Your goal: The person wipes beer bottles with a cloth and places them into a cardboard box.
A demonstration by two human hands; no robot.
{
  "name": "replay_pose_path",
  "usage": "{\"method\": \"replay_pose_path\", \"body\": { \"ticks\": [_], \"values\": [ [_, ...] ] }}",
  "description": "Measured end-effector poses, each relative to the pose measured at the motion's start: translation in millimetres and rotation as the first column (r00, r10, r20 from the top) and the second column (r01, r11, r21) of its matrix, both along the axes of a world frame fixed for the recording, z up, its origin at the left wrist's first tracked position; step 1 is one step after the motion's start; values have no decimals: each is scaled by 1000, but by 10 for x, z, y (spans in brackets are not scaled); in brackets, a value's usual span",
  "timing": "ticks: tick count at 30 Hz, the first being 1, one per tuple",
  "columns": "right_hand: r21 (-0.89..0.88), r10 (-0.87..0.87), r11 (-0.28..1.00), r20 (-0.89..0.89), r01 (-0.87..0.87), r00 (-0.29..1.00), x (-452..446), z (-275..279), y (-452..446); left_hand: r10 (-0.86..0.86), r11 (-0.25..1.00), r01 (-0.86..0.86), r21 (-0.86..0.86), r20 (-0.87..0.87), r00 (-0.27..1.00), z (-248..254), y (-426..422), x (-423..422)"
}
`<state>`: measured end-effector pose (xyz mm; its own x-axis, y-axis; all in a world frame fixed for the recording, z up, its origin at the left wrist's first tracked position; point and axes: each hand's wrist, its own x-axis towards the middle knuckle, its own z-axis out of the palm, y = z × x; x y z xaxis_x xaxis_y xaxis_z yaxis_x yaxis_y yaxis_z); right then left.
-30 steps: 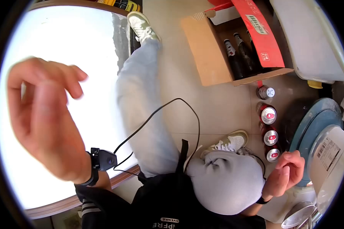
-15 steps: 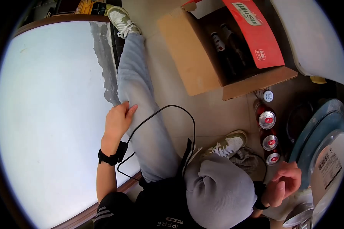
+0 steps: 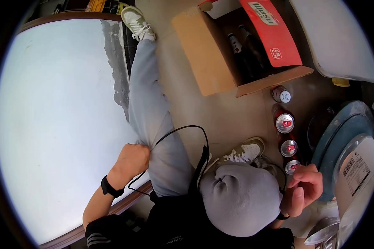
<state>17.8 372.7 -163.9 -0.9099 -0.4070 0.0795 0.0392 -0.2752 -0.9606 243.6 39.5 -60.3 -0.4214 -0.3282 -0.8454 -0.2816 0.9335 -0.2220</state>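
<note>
In the head view, the left hand (image 3: 131, 159), at eight o'clock, is closed on a fold of the trouser leg (image 3: 158, 137), its fingertips hidden; the right hand (image 3: 305, 186), at four, is loosely curled, thumb apart, nothing visible in it; the cans (image 3: 285, 123) stand upright in a row around three o'clock, the lowest just beside its fingers; a careless sweep could topple them, and the looped cable (image 3: 205, 135) could snag if either arm swings; the pale tabletop (image 3: 62, 124) fills nine o'clock, its edge peeling; on the tiled floor (image 3: 187, 83), an open carton (image 3: 203, 54) holds bottles at one.
</note>
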Motion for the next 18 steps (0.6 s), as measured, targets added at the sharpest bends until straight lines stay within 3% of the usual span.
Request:
{"method": "replay_pose_path", "body": {
  "ticks": [3,7,8,9,11,13,15,18],
  "values": [
    [7,-79,997,37,79,996,55,102,-29,-58,998,59,-4,175,983,523,48,-435],
    [110,-49,993,23,46,999,153,191,8,197,951,-208,227,72,978,1339,-70,-1568],
    [136,-57,989,-5,57,998,184,223,9,219,942,-152,299,-203,954,1416,-110,-1674],
    [156,-73,985,-42,78,996,199,239,-4,240,933,-70,352,-468,850,1453,-162,-1777],
    [175,-117,977,-36,122,992,272,286,-5,188,963,33,266,-759,623,1383,-264,-2154],
    [213,-170,962,-21,171,985,336,331,-16,291,918,41,396,-739,608,1146,-444,-2560],
    [241,-198,952,4,191,980,406,312,-27,263,867,126,482,-658,706,666,-472,-2827],
    [341,-229,920,61,196,971,526,269,-12,-22,869,288,403,-548,836,-153,-582,-3026]
  ]
}}
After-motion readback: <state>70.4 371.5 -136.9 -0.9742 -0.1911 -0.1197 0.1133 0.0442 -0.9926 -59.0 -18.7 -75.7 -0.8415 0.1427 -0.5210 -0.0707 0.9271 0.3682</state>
